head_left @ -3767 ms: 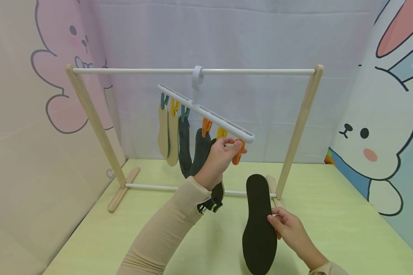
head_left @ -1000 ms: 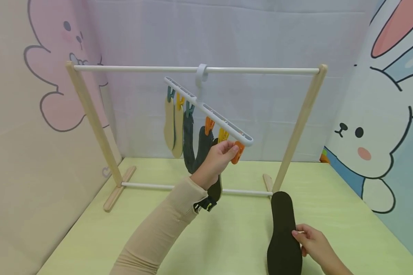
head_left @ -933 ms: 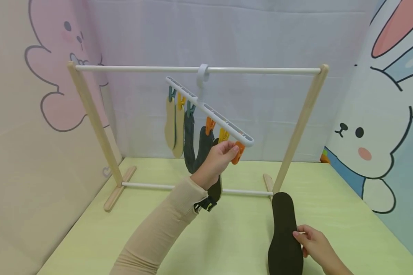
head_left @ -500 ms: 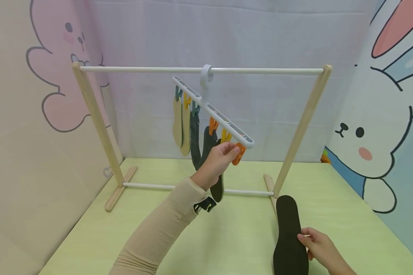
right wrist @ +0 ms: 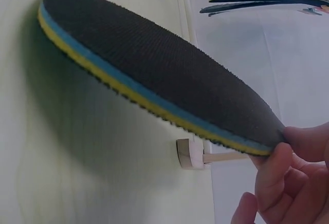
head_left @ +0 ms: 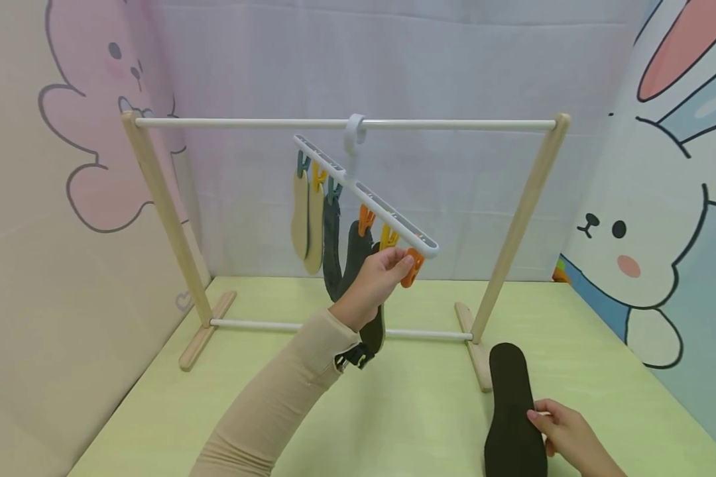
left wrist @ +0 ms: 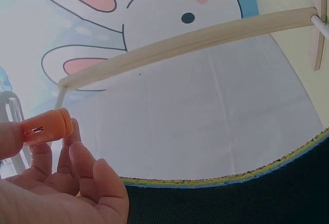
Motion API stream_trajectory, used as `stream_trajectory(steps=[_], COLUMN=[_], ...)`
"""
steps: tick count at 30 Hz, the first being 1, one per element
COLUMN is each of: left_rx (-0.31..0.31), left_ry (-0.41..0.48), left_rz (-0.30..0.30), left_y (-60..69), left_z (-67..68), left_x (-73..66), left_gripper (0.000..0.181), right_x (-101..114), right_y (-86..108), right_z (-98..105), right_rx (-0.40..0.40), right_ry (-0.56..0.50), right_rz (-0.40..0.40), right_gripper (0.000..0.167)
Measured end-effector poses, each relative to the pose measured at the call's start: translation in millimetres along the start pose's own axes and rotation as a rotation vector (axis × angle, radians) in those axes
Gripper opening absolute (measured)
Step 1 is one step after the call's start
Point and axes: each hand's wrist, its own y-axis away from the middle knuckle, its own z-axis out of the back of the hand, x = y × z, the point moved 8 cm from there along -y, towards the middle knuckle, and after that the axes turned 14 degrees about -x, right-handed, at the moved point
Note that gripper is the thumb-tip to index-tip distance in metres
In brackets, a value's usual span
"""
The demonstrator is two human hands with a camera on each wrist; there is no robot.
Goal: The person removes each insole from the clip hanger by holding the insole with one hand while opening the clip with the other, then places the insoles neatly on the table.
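My left hand pinches an orange clothespin at the near end of a white clip hanger. That clothespin has nothing in its mouth in the left wrist view. Low on the right, my right hand holds a black insole by its edge, between thumb and fingers. Blue and yellow layers show along the insole's edge in the right wrist view. From the hanger's other clips hang beige insoles and dark insoles; my left arm partly hides the nearest ones.
The hanger hooks over the white top bar of a wooden rack on a pale green table. One rack foot lies just left of the held insole. Cartoon-printed cloth walls the sides.
My right hand has carried the black insole rightward and down, away from the hanger. My left hand keeps its pinch on the orange clothespin, almost in place.
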Motion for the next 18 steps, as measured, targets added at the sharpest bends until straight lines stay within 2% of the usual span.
stream_trajectory(steps=[12,18], left_rx=[0.012,0.014], left_ry=[0.000,0.006], left_rz=[0.013,-0.001], left_y=[-1.2,-1.7], left_z=[-0.3,0.1], left_x=[5.2,5.8], left_gripper=[0.020,0.019], right_x=[-11,-17], right_y=[-0.2,0.1], right_z=[10,12], right_rx=[-0.006,0.005], right_ry=[0.075,0.066], right_rz=[-0.014,-0.029], right_gripper=[0.021,0.020])
